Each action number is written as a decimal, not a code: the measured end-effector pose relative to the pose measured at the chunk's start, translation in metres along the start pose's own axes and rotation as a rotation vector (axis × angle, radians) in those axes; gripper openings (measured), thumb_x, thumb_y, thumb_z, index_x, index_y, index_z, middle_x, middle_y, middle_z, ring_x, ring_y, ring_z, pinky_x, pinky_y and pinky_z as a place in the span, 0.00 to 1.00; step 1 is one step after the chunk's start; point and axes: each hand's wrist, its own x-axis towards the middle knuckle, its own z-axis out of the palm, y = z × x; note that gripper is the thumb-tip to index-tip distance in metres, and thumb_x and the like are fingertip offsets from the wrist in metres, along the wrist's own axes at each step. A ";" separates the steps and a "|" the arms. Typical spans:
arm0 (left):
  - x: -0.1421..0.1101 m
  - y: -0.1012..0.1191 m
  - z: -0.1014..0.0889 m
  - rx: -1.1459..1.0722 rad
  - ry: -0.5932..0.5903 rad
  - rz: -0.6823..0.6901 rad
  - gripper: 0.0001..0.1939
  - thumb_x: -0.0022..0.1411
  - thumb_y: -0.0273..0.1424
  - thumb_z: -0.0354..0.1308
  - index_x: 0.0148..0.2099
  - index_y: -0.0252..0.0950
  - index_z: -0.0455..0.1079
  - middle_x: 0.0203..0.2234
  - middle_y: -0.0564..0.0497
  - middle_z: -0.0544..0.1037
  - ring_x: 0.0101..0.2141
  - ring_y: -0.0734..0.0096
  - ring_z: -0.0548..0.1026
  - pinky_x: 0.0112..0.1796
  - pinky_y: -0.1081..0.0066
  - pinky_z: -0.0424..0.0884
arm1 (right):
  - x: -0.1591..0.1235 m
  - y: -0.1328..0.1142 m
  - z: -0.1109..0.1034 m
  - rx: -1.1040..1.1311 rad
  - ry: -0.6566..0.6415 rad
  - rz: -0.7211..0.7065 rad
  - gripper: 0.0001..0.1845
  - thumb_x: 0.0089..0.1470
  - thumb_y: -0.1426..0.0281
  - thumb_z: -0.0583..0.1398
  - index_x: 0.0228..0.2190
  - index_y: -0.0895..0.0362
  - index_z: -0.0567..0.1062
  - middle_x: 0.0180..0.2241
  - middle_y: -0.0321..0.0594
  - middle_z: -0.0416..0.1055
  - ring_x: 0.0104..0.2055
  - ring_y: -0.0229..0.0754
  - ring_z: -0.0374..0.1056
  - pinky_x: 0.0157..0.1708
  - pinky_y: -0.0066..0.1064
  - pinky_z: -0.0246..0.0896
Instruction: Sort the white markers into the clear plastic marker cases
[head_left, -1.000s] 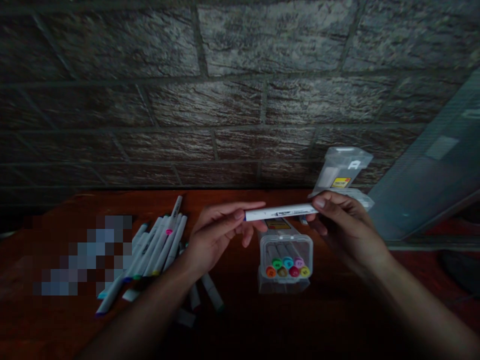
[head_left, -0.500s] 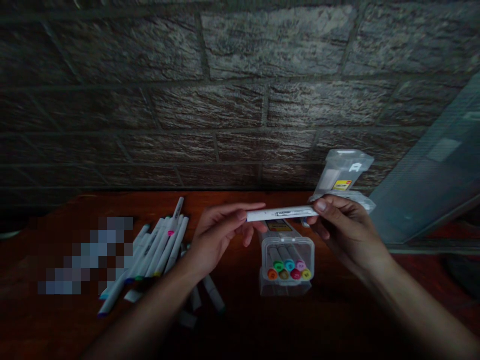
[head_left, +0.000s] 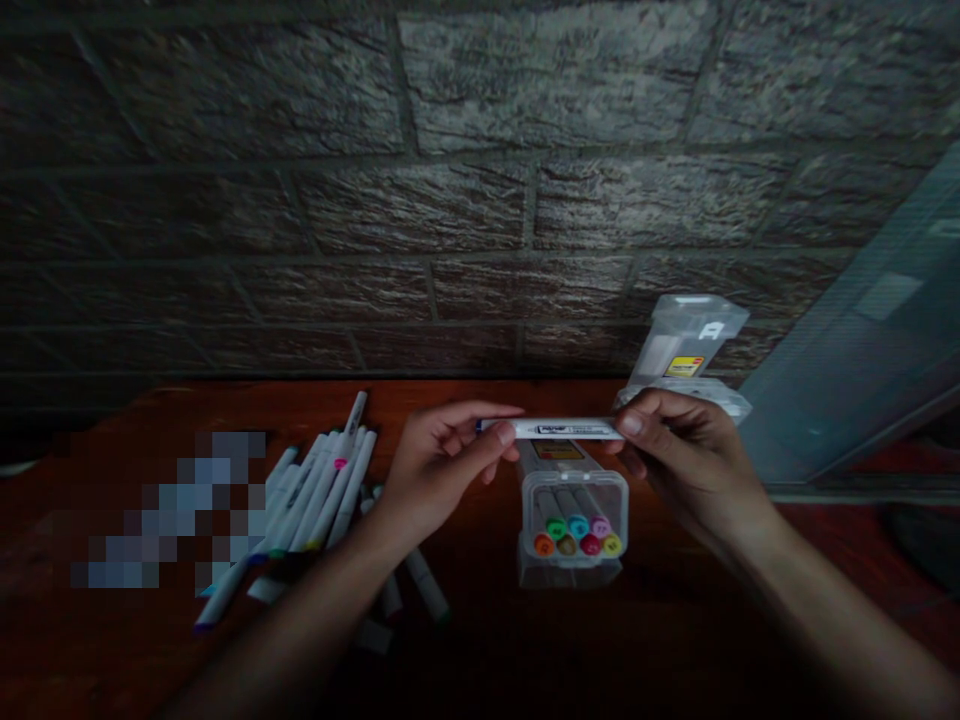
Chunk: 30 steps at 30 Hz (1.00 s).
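Note:
A white marker (head_left: 562, 430) with black print lies level between my two hands, above the table. My left hand (head_left: 442, 465) pinches its left end, where a dark blue cap tip shows. The fingers of my right hand (head_left: 671, 440) close on the other end. Below the marker stands a clear plastic case (head_left: 574, 515), its open end toward me. Inside it are several markers with coloured, numbered ends: green, blue, pink, orange, brown, red and yellow. To the left, several loose white markers (head_left: 322, 490) lie in a heap.
Another clear case (head_left: 679, 345) with a yellow label stands open behind my right hand. A few markers (head_left: 427, 585) lie near my left forearm on the wooden table (head_left: 510, 650). A stone-block wall (head_left: 465, 210) rises behind, and a grey panel (head_left: 847, 330) leans at right.
The marker has turned in my fingers, so its print faces me more. My left thumb has slid further along it, and its blue end now shows. The cases stay put.

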 end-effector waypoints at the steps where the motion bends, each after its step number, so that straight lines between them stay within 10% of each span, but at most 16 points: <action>1: 0.000 0.000 0.000 0.015 0.001 0.001 0.10 0.63 0.32 0.69 0.46 0.36 0.83 0.26 0.49 0.84 0.21 0.77 0.72 0.23 0.76 0.68 | 0.000 0.000 0.000 0.001 -0.003 0.001 0.16 0.46 0.58 0.77 0.21 0.55 0.83 0.20 0.37 0.78 0.18 0.32 0.63 0.17 0.22 0.59; 30: 0.000 0.010 0.005 0.200 0.057 0.039 0.09 0.59 0.31 0.71 0.42 0.34 0.82 0.22 0.53 0.80 0.20 0.78 0.70 0.20 0.78 0.64 | -0.001 0.007 -0.002 -0.038 -0.040 -0.064 0.07 0.48 0.66 0.77 0.32 0.50 0.87 0.22 0.33 0.77 0.19 0.30 0.65 0.19 0.21 0.60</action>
